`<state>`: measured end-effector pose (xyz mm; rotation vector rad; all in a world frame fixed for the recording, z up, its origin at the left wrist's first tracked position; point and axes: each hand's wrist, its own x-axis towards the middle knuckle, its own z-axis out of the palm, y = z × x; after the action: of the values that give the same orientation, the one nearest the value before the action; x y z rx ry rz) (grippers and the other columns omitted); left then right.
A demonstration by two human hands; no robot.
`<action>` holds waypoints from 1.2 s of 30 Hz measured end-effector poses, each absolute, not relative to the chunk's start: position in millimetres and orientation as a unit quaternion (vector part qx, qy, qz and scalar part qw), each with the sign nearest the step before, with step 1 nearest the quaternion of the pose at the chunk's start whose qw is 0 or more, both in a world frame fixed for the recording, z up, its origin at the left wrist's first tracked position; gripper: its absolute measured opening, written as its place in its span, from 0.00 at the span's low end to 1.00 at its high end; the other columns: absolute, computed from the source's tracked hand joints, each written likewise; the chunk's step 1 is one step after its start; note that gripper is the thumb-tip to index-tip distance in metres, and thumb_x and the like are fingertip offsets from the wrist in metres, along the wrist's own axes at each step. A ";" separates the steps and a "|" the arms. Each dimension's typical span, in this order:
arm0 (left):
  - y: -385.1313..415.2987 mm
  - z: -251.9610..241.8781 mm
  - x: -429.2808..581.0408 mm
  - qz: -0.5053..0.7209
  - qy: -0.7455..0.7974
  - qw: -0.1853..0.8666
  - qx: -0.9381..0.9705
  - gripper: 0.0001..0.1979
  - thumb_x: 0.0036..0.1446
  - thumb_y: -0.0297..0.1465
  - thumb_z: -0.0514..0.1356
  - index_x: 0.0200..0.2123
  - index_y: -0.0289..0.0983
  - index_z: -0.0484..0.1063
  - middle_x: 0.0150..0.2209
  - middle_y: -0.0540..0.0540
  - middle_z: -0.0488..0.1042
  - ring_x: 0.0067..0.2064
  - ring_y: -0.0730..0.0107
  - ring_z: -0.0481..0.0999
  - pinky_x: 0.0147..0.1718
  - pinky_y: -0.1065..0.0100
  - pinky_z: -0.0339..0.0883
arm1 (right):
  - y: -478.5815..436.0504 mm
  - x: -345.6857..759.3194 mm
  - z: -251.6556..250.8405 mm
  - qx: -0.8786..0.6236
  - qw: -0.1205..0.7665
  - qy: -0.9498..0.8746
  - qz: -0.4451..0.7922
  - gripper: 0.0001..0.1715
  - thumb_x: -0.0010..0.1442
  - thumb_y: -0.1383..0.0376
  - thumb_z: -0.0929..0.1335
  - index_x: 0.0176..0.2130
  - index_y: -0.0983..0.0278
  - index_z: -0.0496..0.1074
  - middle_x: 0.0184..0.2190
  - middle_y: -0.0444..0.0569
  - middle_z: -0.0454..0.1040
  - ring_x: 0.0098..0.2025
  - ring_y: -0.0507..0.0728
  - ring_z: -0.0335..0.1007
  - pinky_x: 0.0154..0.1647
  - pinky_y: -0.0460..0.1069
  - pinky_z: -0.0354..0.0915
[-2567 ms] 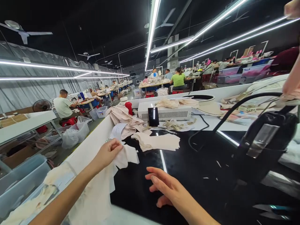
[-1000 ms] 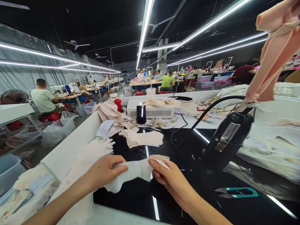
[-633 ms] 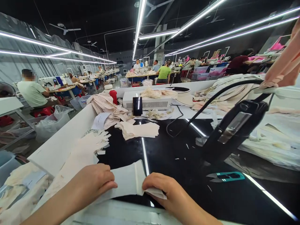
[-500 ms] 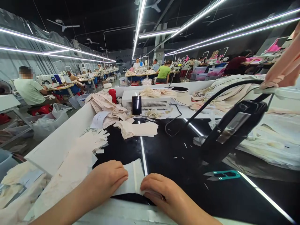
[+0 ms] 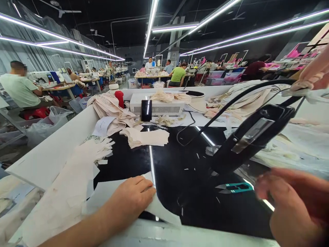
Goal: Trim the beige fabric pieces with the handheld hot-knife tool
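Note:
My left hand [image 5: 130, 199] lies flat, fingers together, pressing a cream fabric piece [image 5: 102, 192] onto the glossy black table [image 5: 185, 171] near its front edge. My right hand [image 5: 290, 202] hovers at the right, blurred by motion, with its fingers spread and nothing in them. It is close to the teal thread snips [image 5: 232, 188] and just below the black iron-like tool [image 5: 253, 135] that hangs tilted over the table by its cord.
Cut cream pieces [image 5: 84, 161] lie along the left edge, with another stack [image 5: 145, 137] further back. A white box device [image 5: 156, 108] and a red bottle [image 5: 119, 98] stand at the far end. Light fabric [image 5: 295, 147] is heaped at the right. People sit at distant sewing tables.
My right hand has left the fabric piece and swung right toward the iron and snips. My left hand stays pressing the piece flat. The view has tipped slightly downward.

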<state>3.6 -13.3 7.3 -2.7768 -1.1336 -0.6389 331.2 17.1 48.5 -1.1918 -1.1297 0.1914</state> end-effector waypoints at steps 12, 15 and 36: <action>7.9 -7.8 31.8 -0.192 -0.335 0.071 -0.920 0.04 0.70 0.25 0.58 0.41 0.38 0.72 0.42 0.43 0.79 0.43 0.64 0.80 0.43 0.66 0.76 | 79.1 267.0 94.8 -0.411 0.685 -0.529 0.288 0.27 0.51 0.45 0.79 0.41 0.56 0.71 0.38 0.45 0.79 0.31 0.57 0.77 0.35 0.55 0.75; 11.6 -8.8 32.8 -0.199 -0.329 0.089 -0.919 0.03 0.70 0.26 0.59 0.42 0.37 0.72 0.43 0.42 0.80 0.45 0.62 0.81 0.44 0.66 0.77 | 82.4 256.9 93.2 -0.363 0.662 -0.577 0.311 0.25 0.53 0.48 0.79 0.43 0.55 0.71 0.39 0.44 0.78 0.33 0.56 0.77 0.37 0.52 0.76; -3.8 -19.9 43.2 -0.320 -0.322 0.217 -0.864 0.15 0.74 0.22 0.50 0.45 0.27 0.78 0.42 0.41 0.84 0.42 0.62 0.85 0.42 0.65 0.81 | 90.3 186.5 63.7 -0.173 0.683 -0.562 0.434 0.24 0.60 0.49 0.77 0.45 0.56 0.66 0.30 0.37 0.75 0.22 0.50 0.71 0.23 0.47 0.69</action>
<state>43.2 -3.8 -19.9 -2.3937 -0.8931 -0.8864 186.5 90.3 63.7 -0.3872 -1.2602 0.9733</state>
